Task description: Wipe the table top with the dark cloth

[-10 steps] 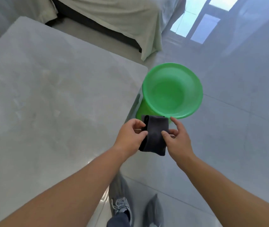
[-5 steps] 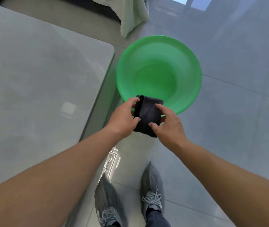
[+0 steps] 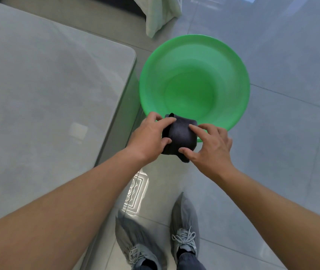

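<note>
Grey table top fills the left of the scene, with its rounded corner at the far right. Tiled floor lies to its right. Green basin stands on the floor just beside the table edge. Two grey shoes are at the near edge. Left hand and right hand both pinch the folded dark cloth, thumbs and fingers curled onto it. The cloth is held over the basin's near rim, off the table.

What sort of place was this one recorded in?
Probably a room in a home: a grey table, glossy floor tiles, and cloth-draped furniture at the far side.
</note>
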`<state>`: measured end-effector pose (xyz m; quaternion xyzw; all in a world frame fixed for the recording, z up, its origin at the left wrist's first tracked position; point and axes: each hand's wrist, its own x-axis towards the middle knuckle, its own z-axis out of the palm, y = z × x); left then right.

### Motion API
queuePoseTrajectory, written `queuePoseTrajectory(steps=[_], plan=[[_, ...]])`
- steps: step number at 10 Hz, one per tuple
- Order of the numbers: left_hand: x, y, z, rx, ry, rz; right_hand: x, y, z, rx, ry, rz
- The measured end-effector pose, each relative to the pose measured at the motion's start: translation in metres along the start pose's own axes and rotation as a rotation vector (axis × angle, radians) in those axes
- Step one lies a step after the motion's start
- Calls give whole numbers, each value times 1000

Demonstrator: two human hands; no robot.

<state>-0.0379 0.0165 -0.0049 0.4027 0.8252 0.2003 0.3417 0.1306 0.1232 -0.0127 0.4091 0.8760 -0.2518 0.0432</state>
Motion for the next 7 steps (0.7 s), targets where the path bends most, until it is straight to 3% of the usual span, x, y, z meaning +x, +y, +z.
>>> queuePoseTrajectory(steps=[5,7], plan=[[4,-4,8,198,31,-15,2,6,7,-64,-2,-56],[-7,9,-5,88,48,-54,-2,1,-9,-65,-14,-34]])
